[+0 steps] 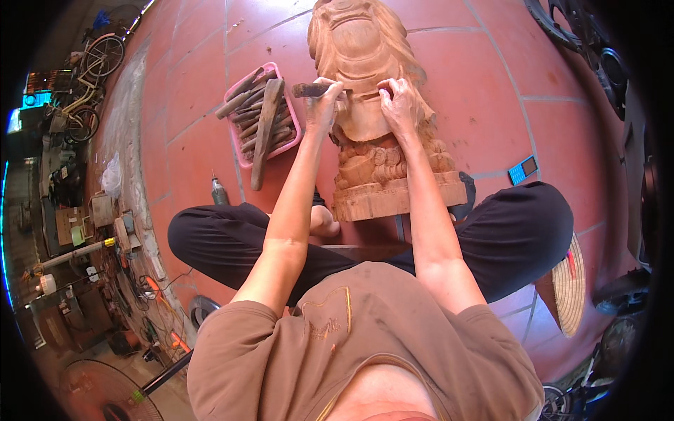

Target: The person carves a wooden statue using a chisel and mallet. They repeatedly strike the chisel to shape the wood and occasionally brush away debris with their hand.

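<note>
A carved wooden statue (359, 121) lies on the floor in front of my crossed legs, its tiered base toward me. My left hand (321, 107) is at the statue's left side, closed around a dark, stick-like tool handle (309, 90) that points left. Whatever working end it has is hidden by the fingers and too small to tell. On the statue's right side rests my right hand (400, 105), its fingers curled and pinched. Anything between them is hidden.
Left of the statue, a pink basket (298, 128) holds several dark wooden sticks, with a long one (266, 130) across the top. A small bottle (220, 192) stands near my left knee. A blue phone (522, 170) and a woven hat (572, 291) lie to the right. A fan (102, 394) stands lower left.
</note>
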`<state>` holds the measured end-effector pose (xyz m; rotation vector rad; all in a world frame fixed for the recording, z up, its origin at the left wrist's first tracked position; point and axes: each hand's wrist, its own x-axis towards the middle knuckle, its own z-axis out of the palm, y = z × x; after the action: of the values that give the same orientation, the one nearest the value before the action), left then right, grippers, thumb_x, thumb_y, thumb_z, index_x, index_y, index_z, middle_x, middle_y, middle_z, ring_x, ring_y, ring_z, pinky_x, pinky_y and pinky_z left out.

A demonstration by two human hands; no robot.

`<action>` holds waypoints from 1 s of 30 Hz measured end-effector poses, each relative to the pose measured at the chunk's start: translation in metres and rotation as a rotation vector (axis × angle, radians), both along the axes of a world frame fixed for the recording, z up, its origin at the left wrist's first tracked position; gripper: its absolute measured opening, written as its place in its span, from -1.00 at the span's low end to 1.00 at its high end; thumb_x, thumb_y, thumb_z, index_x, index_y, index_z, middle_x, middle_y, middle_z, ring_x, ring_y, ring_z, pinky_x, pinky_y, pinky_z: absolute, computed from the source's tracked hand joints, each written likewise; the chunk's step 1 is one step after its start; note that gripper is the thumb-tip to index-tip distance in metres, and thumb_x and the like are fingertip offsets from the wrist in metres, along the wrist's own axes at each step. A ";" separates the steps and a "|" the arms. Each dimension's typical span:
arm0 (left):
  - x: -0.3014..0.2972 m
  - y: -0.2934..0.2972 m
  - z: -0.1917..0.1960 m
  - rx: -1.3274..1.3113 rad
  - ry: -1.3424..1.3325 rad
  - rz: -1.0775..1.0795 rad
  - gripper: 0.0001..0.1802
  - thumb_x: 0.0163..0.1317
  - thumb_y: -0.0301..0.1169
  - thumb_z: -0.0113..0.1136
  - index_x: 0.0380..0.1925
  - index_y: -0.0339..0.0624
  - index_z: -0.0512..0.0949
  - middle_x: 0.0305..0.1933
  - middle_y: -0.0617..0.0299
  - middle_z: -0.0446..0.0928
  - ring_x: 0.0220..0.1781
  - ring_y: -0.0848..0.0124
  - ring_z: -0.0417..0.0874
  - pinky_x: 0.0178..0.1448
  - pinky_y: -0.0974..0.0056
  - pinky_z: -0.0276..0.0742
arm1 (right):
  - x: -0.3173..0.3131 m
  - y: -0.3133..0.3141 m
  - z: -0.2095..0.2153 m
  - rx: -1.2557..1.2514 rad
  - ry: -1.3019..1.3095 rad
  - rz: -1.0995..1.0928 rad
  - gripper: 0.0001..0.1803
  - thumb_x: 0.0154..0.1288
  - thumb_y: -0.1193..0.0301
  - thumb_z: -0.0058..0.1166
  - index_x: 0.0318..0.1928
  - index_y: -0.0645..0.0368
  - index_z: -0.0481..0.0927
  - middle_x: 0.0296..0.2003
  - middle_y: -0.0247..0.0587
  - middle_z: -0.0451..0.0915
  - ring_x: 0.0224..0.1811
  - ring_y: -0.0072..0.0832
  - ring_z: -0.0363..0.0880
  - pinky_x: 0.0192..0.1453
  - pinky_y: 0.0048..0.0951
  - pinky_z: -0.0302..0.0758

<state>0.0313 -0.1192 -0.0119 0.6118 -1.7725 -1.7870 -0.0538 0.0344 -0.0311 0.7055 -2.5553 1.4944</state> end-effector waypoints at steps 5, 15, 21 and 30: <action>0.001 0.005 -0.006 -0.014 0.000 -0.037 -0.90 0.19 -0.49 0.23 -0.47 -0.24 0.52 -0.51 0.23 0.57 -0.49 0.50 0.57 -0.32 0.39 0.49 | -0.001 0.001 0.001 0.007 -0.015 0.015 -0.89 0.21 0.43 0.15 -0.25 0.06 0.67 -0.33 -0.17 0.57 -0.19 -0.24 0.59 -0.13 -0.24 0.50; -0.007 0.013 -0.003 -0.060 -0.007 0.038 -0.90 0.15 -0.50 0.23 -0.48 -0.22 0.50 -0.55 0.26 0.53 -0.51 0.54 0.55 -0.36 0.41 0.48 | -0.002 0.000 0.000 -0.006 0.042 0.007 -0.90 0.21 0.42 0.16 -0.27 0.06 0.68 -0.33 -0.18 0.57 -0.22 -0.24 0.59 -0.13 -0.24 0.50; -0.008 0.005 0.010 -0.020 -0.053 -0.033 -0.92 0.13 -0.53 0.23 -0.48 -0.23 0.52 -0.54 0.27 0.54 -0.50 0.53 0.56 -0.35 0.41 0.49 | -0.001 0.002 0.001 -0.032 0.001 0.006 -0.91 0.21 0.42 0.16 -0.28 0.06 0.68 -0.33 -0.18 0.57 -0.22 -0.23 0.59 -0.13 -0.23 0.50; -0.010 0.003 0.001 -0.066 -0.062 -0.103 -0.90 0.17 -0.52 0.23 -0.50 -0.25 0.54 -0.52 0.19 0.59 -0.49 0.48 0.59 -0.33 0.38 0.50 | -0.003 0.002 -0.001 -0.035 0.009 0.008 -0.90 0.20 0.43 0.17 -0.26 0.06 0.68 -0.31 -0.17 0.58 -0.19 -0.21 0.59 -0.12 -0.23 0.50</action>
<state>0.0212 -0.1157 -0.0113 0.5632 -1.9286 -1.7868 -0.0567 0.0365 -0.0317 0.7170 -2.5162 1.5307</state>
